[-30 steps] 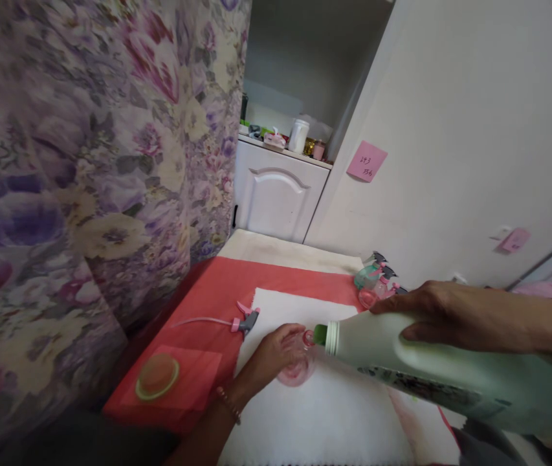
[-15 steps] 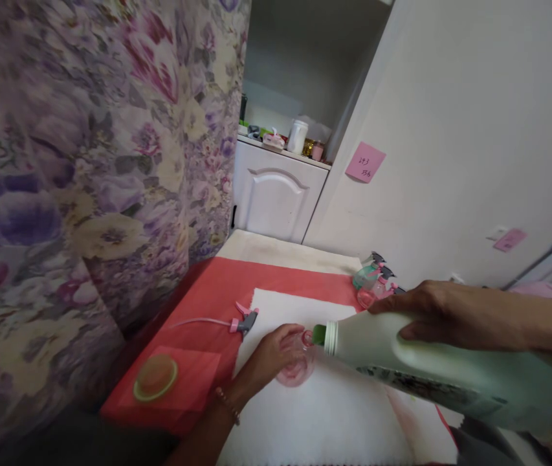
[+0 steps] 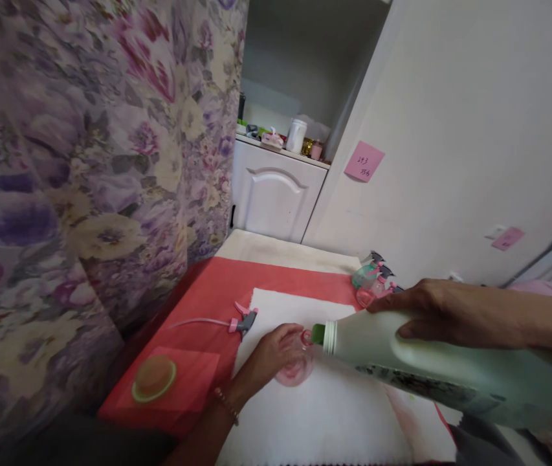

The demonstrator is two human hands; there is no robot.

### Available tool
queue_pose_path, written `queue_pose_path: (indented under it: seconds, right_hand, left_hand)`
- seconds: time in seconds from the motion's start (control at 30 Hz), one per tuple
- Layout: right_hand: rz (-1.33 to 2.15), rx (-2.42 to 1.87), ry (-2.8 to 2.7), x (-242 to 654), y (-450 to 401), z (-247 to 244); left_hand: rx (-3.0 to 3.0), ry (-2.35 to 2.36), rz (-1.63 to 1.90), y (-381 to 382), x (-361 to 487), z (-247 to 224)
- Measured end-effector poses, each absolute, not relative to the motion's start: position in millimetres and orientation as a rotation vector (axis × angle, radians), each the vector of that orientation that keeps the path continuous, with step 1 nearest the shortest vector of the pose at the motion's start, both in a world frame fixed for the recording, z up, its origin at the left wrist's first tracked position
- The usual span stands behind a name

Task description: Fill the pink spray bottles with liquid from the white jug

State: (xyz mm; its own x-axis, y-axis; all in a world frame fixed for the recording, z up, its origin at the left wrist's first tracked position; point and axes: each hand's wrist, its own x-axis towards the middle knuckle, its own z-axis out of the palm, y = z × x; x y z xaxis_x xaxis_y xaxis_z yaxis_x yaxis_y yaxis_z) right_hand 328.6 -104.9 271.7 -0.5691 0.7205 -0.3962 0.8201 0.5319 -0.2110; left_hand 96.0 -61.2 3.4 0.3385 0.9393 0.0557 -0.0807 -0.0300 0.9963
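Observation:
My left hand [image 3: 276,353] is wrapped round a clear pink bottle [image 3: 296,372] that stands on a white cloth [image 3: 324,414]. Its top has no sprayer on it. My right hand [image 3: 431,314] grips the large pale green jug [image 3: 382,343], which is tilted almost level with its mouth to the left. The jug's green spout [image 3: 319,334] is at the small bottle's neck; whether liquid flows is too small to tell. Left of the cloth lies a grey and pink spray head [image 3: 246,321] with its pink tube.
Green and pink spray bottles [image 3: 365,277] stand at the table's back right. A green-rimmed round lid [image 3: 154,378] lies on the red cloth [image 3: 198,285] at the left. Beyond are a floral curtain [image 3: 110,162] and a white cabinet [image 3: 276,188].

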Motion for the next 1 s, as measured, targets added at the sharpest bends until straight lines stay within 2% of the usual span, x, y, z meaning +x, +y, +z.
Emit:
queue_pose_path:
  seconds: [1.0]
  right_hand:
    - [-0.553, 1.329, 2.502, 324.3, -105.7, 275.5]
  left_hand:
    - [1.272, 0.837, 1.030, -64.5, 94.7, 5.5]
